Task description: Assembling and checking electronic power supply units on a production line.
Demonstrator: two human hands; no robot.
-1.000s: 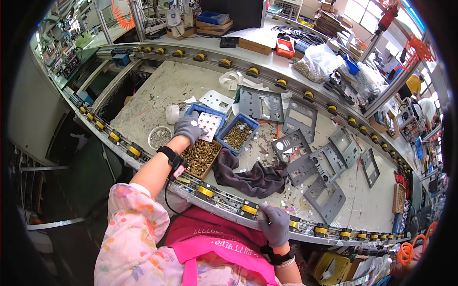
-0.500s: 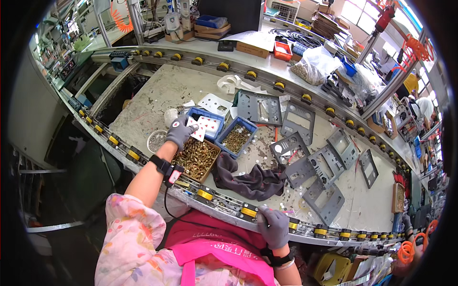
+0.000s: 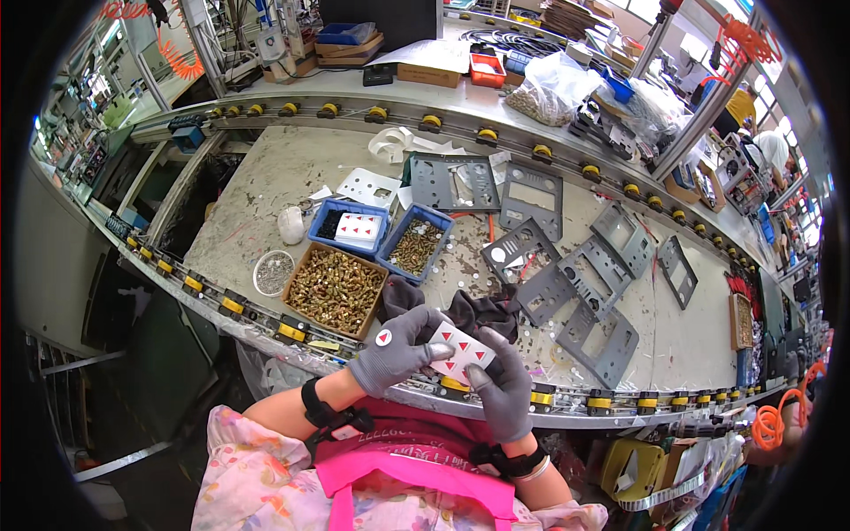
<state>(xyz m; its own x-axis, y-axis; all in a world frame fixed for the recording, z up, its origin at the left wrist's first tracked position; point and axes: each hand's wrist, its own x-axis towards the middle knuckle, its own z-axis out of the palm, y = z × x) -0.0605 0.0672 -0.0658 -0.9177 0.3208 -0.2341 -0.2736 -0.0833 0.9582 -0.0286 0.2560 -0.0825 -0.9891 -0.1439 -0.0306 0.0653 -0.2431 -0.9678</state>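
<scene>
A label sheet (image 3: 462,352) with red triangles is held over the near edge of the bench (image 3: 252,199), pinched at its left side by the left hand (image 3: 390,354) and near its lower right corner by the right hand (image 3: 506,389). The fingertips beneath are hidden, so their placing cannot be told. A dark cloth (image 3: 489,316) is partly covered by the hands. Toward the bench's left edge, black contents (image 3: 330,224) of a blue bin (image 3: 382,232) are partly covered by stacked white sheets (image 3: 358,232) and cannot be made out. The right sleeve (image 3: 575,516) is cut off below.
</scene>
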